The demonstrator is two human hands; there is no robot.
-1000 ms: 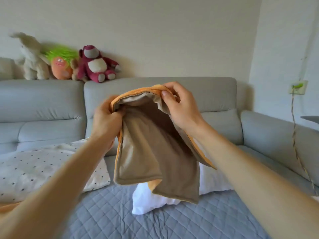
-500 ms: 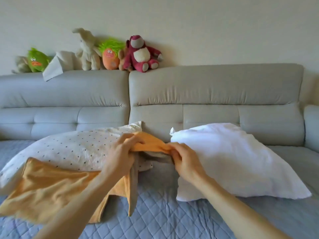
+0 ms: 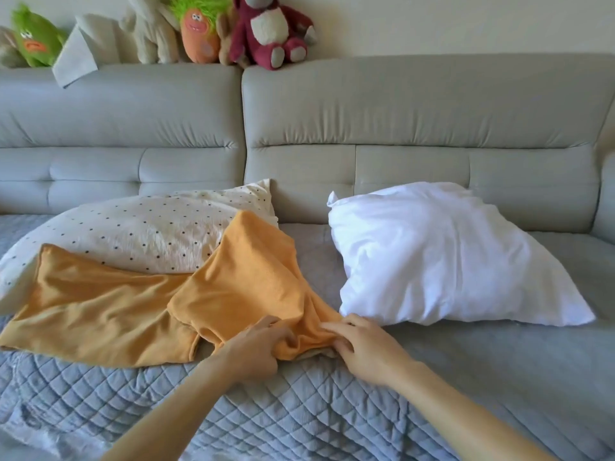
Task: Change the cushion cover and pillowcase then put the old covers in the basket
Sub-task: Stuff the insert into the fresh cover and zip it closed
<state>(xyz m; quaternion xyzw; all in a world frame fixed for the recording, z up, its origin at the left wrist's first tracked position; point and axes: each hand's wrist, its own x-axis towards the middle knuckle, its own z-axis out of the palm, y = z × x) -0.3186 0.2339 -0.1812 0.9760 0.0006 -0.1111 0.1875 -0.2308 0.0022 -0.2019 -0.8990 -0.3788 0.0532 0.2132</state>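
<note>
On the sofa [image 3: 399, 128] seat the bare white cushion [image 3: 449, 257] lay just right of the orange cover [image 3: 233, 287], which draped partly over the dotted pillow [image 3: 139, 234]. The left hand [image 3: 256, 347] and right hand [image 3: 362, 351], close together, each gripped the cover's near edge. Spreading its mouth wide first would probably help. The dotted pillow crowded the left, and toys [image 3: 266, 31] lined the backrest.
</note>
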